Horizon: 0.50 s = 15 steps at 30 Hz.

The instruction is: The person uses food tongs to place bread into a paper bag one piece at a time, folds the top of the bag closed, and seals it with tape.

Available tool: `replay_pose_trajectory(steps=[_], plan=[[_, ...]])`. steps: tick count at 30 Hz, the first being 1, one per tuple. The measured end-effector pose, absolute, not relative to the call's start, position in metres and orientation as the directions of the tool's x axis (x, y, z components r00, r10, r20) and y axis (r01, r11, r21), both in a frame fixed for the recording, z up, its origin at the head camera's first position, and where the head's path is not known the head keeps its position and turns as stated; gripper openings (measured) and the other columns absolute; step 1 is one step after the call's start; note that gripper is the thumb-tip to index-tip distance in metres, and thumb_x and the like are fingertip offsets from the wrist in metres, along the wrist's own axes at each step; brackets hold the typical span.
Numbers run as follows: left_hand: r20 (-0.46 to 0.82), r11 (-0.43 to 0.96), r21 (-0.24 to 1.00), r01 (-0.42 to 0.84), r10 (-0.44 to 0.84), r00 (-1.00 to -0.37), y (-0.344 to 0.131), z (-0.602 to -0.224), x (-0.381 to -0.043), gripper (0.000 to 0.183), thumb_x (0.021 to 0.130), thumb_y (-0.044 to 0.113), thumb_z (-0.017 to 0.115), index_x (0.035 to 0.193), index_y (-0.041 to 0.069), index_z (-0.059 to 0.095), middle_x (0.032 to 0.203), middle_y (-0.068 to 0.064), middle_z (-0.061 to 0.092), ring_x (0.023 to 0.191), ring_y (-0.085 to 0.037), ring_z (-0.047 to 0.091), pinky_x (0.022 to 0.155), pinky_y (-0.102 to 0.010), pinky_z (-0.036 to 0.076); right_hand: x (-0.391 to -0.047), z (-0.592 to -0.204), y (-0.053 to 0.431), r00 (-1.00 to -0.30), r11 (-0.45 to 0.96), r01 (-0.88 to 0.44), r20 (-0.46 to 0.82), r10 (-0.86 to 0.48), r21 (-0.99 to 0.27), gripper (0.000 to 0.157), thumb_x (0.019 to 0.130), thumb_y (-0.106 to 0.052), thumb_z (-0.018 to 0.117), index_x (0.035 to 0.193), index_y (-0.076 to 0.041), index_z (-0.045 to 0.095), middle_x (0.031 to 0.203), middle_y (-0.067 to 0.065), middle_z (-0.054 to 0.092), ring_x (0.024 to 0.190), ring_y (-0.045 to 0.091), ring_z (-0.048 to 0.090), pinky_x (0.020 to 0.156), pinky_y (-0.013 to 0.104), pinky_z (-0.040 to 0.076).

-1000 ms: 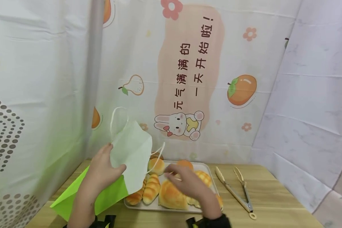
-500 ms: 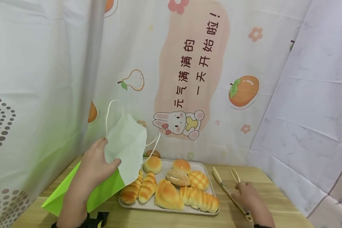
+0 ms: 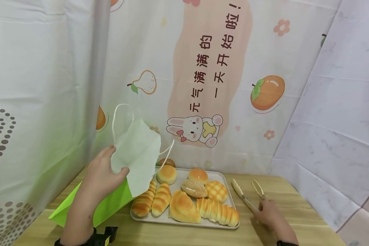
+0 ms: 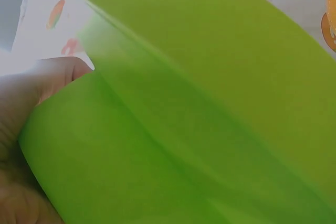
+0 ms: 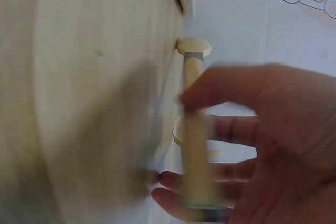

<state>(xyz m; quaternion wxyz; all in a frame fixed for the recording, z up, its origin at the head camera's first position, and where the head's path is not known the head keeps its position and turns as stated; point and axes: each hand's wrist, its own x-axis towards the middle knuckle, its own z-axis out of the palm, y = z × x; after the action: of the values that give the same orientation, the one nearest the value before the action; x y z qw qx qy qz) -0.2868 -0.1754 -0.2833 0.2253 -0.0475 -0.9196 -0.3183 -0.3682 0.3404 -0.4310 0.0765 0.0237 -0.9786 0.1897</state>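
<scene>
My left hand [image 3: 101,174] grips the edge of a green paper bag [image 3: 110,206] with a white inside and white cord handles, tilted at the table's left. In the left wrist view the bag [image 4: 121,145] fills most of the picture, its edge between my thumb and fingers. On the right, my right hand [image 3: 270,214] holds a pair of tongs [image 3: 240,191] by their arms, the tips spread and pointing away from me. The right wrist view shows the thumb on one arm of the tongs [image 5: 195,156] and the fingers curled around the other side, somewhat blurred.
Between my hands lies a pale tray [image 3: 181,174] with several breads, among them a round bun [image 3: 167,175], a crosshatched bun [image 3: 216,191], a folded triangular pastry [image 3: 184,208] and a ridged roll [image 3: 218,212]. A printed curtain [image 3: 233,136] hangs behind the wooden table [image 3: 307,215].
My right hand has moved from above the tray to the right and taken hold of the tongs. The left hand stays on the bag. The view has shifted slightly.
</scene>
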Motion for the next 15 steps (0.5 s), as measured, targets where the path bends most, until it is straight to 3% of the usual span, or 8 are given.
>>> replay_pose_trajectory(steps=[2, 5, 8, 10, 13, 15], plan=[[0.45, 0.795, 0.561, 0.231, -0.058, -0.891, -0.176, -0.283, -0.287, 0.073, 0.088, 0.018, 0.068, 0.145, -0.018, 0.038, 0.152, -0.036, 0.035, 0.137, -0.057, 0.036, 0.106, -0.07, 0.036, -0.369, -0.426, 0.341, -0.989, 0.922, -0.047, 0.15, 0.012, -0.385, 0.033, 0.087, -0.024, 0.067, 0.066, -0.006, 0.05, 0.07, 0.01, 0.051, 0.063, 0.023, 0.051, 0.054, 0.037, 0.044], [0.46, 0.795, 0.558, 0.236, -0.06, -0.886, -0.177, -0.281, -0.286, 0.072, 0.088, 0.017, 0.067, 0.144, -0.019, 0.039, 0.152, -0.036, 0.036, 0.136, -0.057, 0.036, 0.105, -0.07, 0.036, -0.367, -0.418, 0.34, -0.99, 0.923, 0.006, 0.13, 0.061, -0.385, 0.053, 0.096, -0.046, 0.061, 0.072, 0.001, 0.057, 0.072, 0.016, 0.059, 0.064, 0.028, 0.057, 0.055, 0.042, 0.048], [0.457, 0.793, 0.562, 0.234, -0.062, -0.888, -0.178, -0.281, -0.285, 0.071, 0.089, 0.017, 0.066, 0.144, -0.019, 0.039, 0.152, -0.036, 0.035, 0.137, -0.057, 0.036, 0.105, -0.07, 0.036, -0.365, -0.408, 0.34, -0.991, 0.922, 0.048, 0.098, 0.092, -0.384, 0.068, 0.096, -0.061, 0.055, 0.074, 0.003, 0.059, 0.072, 0.016, 0.059, 0.064, 0.027, 0.056, 0.055, 0.043, 0.048], [0.455, 0.79, 0.566, 0.234, -0.063, -0.888, -0.178, -0.281, -0.285, 0.071, 0.089, 0.016, 0.066, 0.144, -0.019, 0.039, 0.152, -0.036, 0.035, 0.137, -0.057, 0.035, 0.105, -0.07, 0.035, -0.363, -0.4, 0.339, -0.991, 0.912, 0.041, 0.099, 0.089, -0.408, 0.065, 0.095, -0.061, 0.058, 0.069, -0.002, 0.053, 0.065, 0.008, 0.051, 0.059, 0.021, 0.048, 0.052, 0.037, 0.043], [0.458, 0.788, 0.568, 0.237, -0.063, -0.887, -0.178, -0.28, -0.285, 0.07, 0.089, 0.016, 0.066, 0.144, -0.019, 0.04, 0.152, -0.036, 0.036, 0.136, -0.057, 0.036, 0.105, -0.071, 0.036, -0.356, -0.38, 0.339, -0.992, 0.897, -0.042, 0.129, 0.017, -0.44, 0.055, 0.092, -0.055, 0.067, 0.079, -0.005, 0.048, 0.064, 0.001, 0.04, 0.058, 0.017, 0.041, 0.053, 0.031, 0.036], [0.459, 0.788, 0.567, 0.238, -0.063, -0.886, -0.179, -0.28, -0.285, 0.07, 0.089, 0.016, 0.066, 0.144, -0.019, 0.04, 0.152, -0.037, 0.036, 0.136, -0.057, 0.036, 0.104, -0.071, 0.036, -0.347, -0.365, 0.339, -0.986, 0.893, -0.12, 0.16, -0.055, -0.434, 0.057, 0.09, -0.053, 0.071, 0.103, 0.0, 0.051, 0.074, 0.006, 0.054, 0.065, 0.02, 0.053, 0.056, 0.034, 0.044]])
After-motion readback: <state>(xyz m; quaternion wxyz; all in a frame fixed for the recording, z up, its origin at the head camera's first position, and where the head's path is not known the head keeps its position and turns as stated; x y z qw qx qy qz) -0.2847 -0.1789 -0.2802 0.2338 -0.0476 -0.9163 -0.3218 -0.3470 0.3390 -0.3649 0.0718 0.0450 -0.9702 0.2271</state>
